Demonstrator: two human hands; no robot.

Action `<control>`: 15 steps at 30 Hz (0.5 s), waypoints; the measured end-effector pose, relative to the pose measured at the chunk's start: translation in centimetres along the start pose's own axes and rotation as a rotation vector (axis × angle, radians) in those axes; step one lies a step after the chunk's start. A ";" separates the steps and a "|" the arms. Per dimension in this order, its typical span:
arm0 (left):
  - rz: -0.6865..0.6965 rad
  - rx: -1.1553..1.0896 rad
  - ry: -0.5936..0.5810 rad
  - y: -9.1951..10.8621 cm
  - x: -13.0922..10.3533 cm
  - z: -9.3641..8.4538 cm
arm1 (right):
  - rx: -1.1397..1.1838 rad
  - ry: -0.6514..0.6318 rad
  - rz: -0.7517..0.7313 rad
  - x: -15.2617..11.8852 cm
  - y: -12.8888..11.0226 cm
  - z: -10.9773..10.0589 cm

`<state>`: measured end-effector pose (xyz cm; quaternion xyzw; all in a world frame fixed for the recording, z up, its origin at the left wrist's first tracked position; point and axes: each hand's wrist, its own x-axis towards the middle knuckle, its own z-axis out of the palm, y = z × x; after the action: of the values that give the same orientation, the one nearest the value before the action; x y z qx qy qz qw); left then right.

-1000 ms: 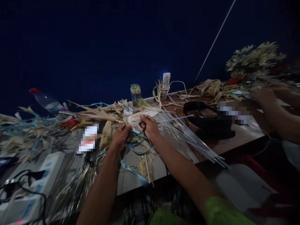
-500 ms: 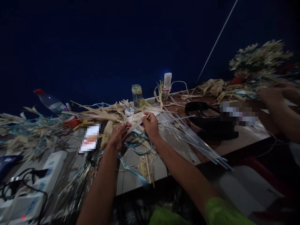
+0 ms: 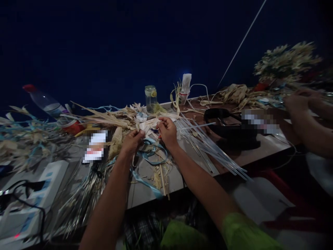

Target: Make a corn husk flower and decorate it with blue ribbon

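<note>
My left hand (image 3: 132,141) is closed in a pinch on a pale strip of dried husk, part of which sticks up past the fingertips. My right hand (image 3: 168,133), a little farther right, has its thumb and fingers drawn together; what lies between them is too small to make out. A small orange and dark-blue item shows just below its fingertips, its kind unclear. Pale husk sheets (image 3: 151,124) lie behind and between the hands. Below them a loop of light-blue ribbon (image 3: 156,161) rests on the table among husk scraps.
Clear thin sticks (image 3: 215,149) spread to the right, beside a black curved object (image 3: 231,128). A lidded jar (image 3: 150,99) and a white cup (image 3: 183,98) stand behind. Leftward are a phone (image 3: 95,147), wires (image 3: 83,194), a power strip (image 3: 44,198) and a tilted bottle (image 3: 45,100). Another person's hands (image 3: 299,102) are at far right.
The pale strip that stretched between both hands no longer spans them. My right hand's fingers have shifted slightly up and apart from the left. The whole view has tilted slightly.
</note>
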<state>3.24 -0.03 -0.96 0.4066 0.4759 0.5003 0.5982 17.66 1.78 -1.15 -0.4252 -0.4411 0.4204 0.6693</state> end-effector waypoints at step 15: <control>0.051 0.060 0.019 -0.7 0.9 -1.3 | -0.745 -0.328 -0.075 0.9 -3.1 -3.7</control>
<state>2.20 0.72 -2.06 0.4313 0.4859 0.5048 0.5683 21.98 0.98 1.01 -0.5495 -0.6793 0.2695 0.4049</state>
